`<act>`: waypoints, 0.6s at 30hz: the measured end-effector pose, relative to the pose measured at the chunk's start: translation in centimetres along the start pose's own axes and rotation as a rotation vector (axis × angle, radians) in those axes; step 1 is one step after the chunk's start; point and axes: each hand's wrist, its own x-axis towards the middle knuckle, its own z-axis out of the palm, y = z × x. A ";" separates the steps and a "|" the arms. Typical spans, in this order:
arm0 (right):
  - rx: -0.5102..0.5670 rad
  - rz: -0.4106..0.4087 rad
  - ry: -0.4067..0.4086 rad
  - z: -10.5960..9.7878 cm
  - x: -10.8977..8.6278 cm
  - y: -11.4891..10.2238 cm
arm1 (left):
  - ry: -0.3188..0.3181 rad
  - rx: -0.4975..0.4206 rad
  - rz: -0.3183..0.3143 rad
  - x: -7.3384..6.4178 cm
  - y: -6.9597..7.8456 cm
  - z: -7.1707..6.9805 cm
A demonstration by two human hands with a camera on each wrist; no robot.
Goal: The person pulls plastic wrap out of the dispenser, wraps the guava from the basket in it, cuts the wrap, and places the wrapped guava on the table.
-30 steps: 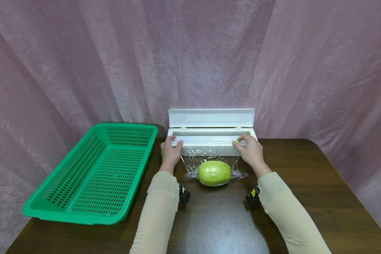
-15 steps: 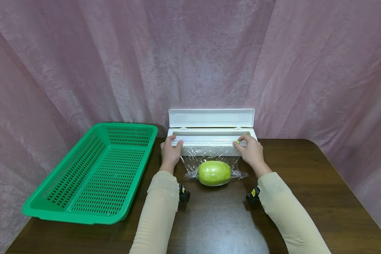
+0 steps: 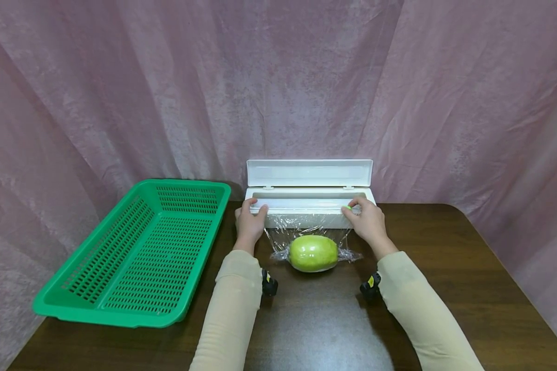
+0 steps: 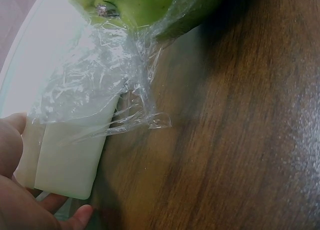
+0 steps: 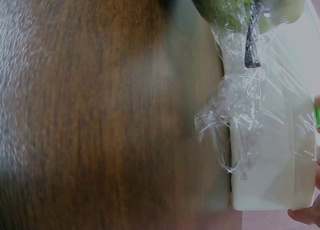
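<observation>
A white cling film dispenser [image 3: 309, 221] stands at the back of the table, its lid [image 3: 309, 172] raised. Clear cling film [image 3: 283, 234] runs from its front edge down to a green, pear-like fruit [image 3: 313, 252] wrapped in film. Twisted film ends stick out at both sides; the right wrist view shows a dark stem [image 5: 253, 37]. My left hand [image 3: 249, 225] grips the dispenser's left end, thumb on top near the front edge. With thumb and index finger, my right hand [image 3: 367, 222] pinches a small green slide cutter [image 3: 348, 207] near the right end.
To the left lies a large green plastic basket [image 3: 199, 288] with slotted walls. The dark wooden table [image 3: 445, 288] stretches right and forward. Behind it hangs a pink curtain [image 3: 306, 87], close to the raised lid.
My right thumb and the green slide cutter have shifted very slightly to the right. The left hand, dispenser and wrapped fruit stay in place.
</observation>
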 end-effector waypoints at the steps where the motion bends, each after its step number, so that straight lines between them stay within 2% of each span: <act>1: 0.000 0.002 -0.001 0.0 0.0 0.0 | 0.000 -0.001 0.001 0.0 0.0 0.0; 12: 0.025 0.022 -0.012 -0.2 0.0 0.1 | 0.002 -0.005 0.007 0.1 -0.1 0.0; 18: 0.042 0.017 0.012 -0.2 0.0 0.3 | -0.003 -0.008 0.003 0.0 -0.1 0.0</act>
